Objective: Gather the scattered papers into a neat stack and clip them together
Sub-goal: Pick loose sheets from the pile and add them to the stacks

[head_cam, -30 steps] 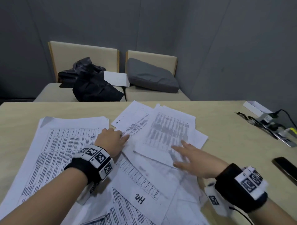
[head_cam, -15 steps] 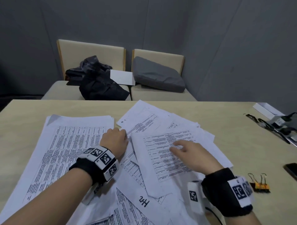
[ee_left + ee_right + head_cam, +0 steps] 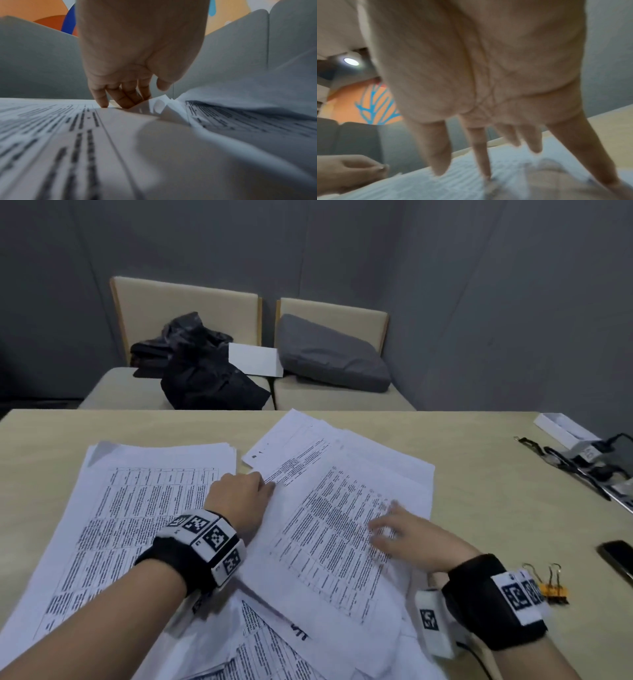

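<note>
Head view: the scattered papers (image 3: 346, 529), thin white printed sheets with dense black tables, are spread in loose overlapping layers across the pale wooden table (image 3: 479, 481). The left hand (image 3: 239, 494) is laid knuckles-up on the sheets at the middle of the table; in the left wrist view its fingertips (image 3: 102, 104) are curled down onto a page, and a lifted paper edge is seen against them, though whether it is pinched cannot be told. A flatter pile of sheets (image 3: 137, 508) is seen left of that hand. The right hand (image 3: 411, 535), blurred, is set on the top tilted sheet to the right of the left hand, with its fingers (image 3: 481, 155) straight and spread, the tips touching the paper. Two small orange binder clips (image 3: 553, 589) with wire handles are found near the table's right edge, beside the right wrist, just short of a glossy black phone (image 3: 616, 558).
</note>
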`<state>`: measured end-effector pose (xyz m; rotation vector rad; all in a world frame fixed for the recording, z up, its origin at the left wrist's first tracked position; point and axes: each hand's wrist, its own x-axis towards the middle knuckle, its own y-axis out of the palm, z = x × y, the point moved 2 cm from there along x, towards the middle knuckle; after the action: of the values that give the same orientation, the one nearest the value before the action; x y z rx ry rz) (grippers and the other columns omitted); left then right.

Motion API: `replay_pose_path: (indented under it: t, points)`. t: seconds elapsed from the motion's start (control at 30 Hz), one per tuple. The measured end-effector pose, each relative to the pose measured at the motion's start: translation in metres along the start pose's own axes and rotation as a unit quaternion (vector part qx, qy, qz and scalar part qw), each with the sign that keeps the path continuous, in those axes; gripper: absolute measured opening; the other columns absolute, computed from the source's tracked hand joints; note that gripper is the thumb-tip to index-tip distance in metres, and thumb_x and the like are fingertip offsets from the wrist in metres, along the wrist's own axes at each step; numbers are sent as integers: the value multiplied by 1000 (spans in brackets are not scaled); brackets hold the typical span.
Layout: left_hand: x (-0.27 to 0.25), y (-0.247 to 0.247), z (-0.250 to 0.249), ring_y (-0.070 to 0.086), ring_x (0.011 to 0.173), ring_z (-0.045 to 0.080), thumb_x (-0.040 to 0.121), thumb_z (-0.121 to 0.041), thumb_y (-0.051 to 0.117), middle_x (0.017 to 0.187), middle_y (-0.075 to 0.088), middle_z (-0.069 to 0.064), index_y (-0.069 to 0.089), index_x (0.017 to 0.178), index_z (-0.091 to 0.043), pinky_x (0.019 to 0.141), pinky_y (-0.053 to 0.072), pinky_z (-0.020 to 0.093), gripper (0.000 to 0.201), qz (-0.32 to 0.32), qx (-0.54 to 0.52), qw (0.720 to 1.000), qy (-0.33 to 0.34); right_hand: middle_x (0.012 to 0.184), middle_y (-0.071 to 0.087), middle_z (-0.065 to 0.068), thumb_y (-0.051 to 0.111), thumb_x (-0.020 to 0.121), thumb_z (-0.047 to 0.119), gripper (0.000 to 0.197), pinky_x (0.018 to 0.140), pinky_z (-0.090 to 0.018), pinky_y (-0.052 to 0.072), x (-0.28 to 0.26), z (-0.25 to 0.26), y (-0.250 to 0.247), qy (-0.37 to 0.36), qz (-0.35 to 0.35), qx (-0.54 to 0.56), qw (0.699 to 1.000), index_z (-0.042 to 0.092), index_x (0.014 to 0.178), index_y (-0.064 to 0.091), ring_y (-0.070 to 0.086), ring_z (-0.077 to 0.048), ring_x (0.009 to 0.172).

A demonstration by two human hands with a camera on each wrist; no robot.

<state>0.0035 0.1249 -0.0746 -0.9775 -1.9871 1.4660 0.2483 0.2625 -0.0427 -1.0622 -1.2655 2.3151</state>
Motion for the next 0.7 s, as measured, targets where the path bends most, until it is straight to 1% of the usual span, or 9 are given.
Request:
replay_pose_path:
  t: [0.07, 0.13, 0.2, 0.3, 0.4, 0.5, 0.6, 0.63, 0.7]
  points:
    - [-4, -3, -4, 58, 89, 28, 98, -53, 27, 91, 65, 7, 57, 90, -19, 83, 48, 39, 46, 5, 9, 1000, 1, 161, 9, -18, 51, 95, 46, 54, 112, -35, 27, 4, -17, -9, 75, -75, 10, 994, 23, 142, 43, 17, -29, 149]
    - [-5, -4, -7, 57, 91, 28, 97, -56, 24, 88, 61, 4, 57, 95, -20, 85, 47, 41, 50, 18, 23, 1000, 11, 149, 36, -17, 49, 94, 49, 52, 99, -37, 39, 2, -37, -12, 155, -114, 0, 981, 17, 135, 46, 43, -33, 132]
    - [-3, -3, -6, 56, 91, 26, 91, -67, 21, 88, 62, 3, 57, 91, -22, 86, 46, 40, 58, 30, 7, 1000, 5, 132, 56, -7, 48, 92, 53, 49, 86, -34, 42, -2, -49, -11, 202, -110, -1, 973, 16, 125, 51, 55, -29, 117]
    - [0, 3, -3, 53, 98, 24, 82, -75, 34, 94, 57, 0, 54, 99, -25, 92, 43, 41, 56, 49, 47, 997, 30, 140, 52, -5, 50, 92, 55, 62, 93, -33, 43, -5, -43, -6, 167, -80, -6, 983, 16, 140, 39, 51, -26, 124]
    - [-2, 5, -3, 48, 108, 24, 80, -68, 49, 110, 55, 2, 50, 113, -23, 98, 38, 42, 56, 69, 79, 993, 48, 157, 29, -11, 54, 89, 59, 90, 111, -36, 32, 0, -23, 2, 118, -48, 21, 992, 10, 153, 14, 31, -30, 142]
    - [-2, 3, -4, 48, 109, 24, 80, -66, 52, 111, 54, 2, 50, 111, -22, 99, 38, 42, 54, 63, 70, 994, 51, 160, 23, -5, 66, 84, 51, 100, 115, -32, 27, 7, -16, 5, 86, -84, 119, 986, 13, 155, 8, 25, -23, 146]
    - [-2, 4, -3, 47, 109, 23, 80, -65, 53, 110, 54, 1, 50, 109, -23, 99, 38, 42, 52, 68, 62, 995, 46, 129, 57, 9, 76, 82, 11, 57, 86, -9, 45, 7, -14, 5, 32, -185, 317, 930, 19, 127, 43, 59, 0, 104]
    - [-2, 4, -3, 47, 109, 23, 79, -64, 54, 109, 54, 1, 50, 109, -23, 99, 38, 42, 51, 69, 58, 995, 45, 124, 62, 4, 77, 78, 2, 59, 83, -12, 49, 7, -18, 6, 22, -221, 372, 901, 19, 124, 44, 62, -1, 97]
    - [-2, 3, -4, 47, 108, 24, 80, -63, 55, 102, 51, -1, 50, 105, -23, 98, 38, 41, 48, 67, 53, 995, 43, 129, 61, -5, 83, 71, 2, 86, 96, -35, 51, 11, -28, 9, 29, -269, 428, 863, 13, 140, 34, 63, -16, 106]
